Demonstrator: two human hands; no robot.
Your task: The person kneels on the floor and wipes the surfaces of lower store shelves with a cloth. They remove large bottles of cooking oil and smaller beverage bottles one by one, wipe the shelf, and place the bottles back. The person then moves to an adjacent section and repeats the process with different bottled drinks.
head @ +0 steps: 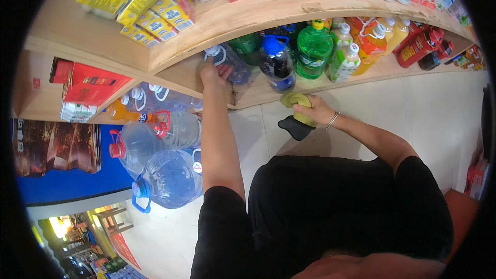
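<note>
My left hand (215,73) reaches into the low wooden shelf, its fingers at the neck and side of a clear plastic bottle (237,65) with a pale cap and carry handle. This bottle leans at the shelf's left end. In my right hand (318,110) is a bunched yellow-green cloth (300,102), held just in front of the shelf edge. A black flap (296,128) hangs below the cloth; whether it belongs to it I cannot tell. Nearest the cloth stands a dark soda bottle (277,66) with a blue cap. Beside it is a green soda bottle (316,52).
Juice bottles (368,46) and red packs (418,48) line the shelf's right side. Cartons (155,23) sit on the upper shelf (248,19). Large water jugs (170,178) stand left of my left arm. Pale floor tiles (368,97) lie before the shelf.
</note>
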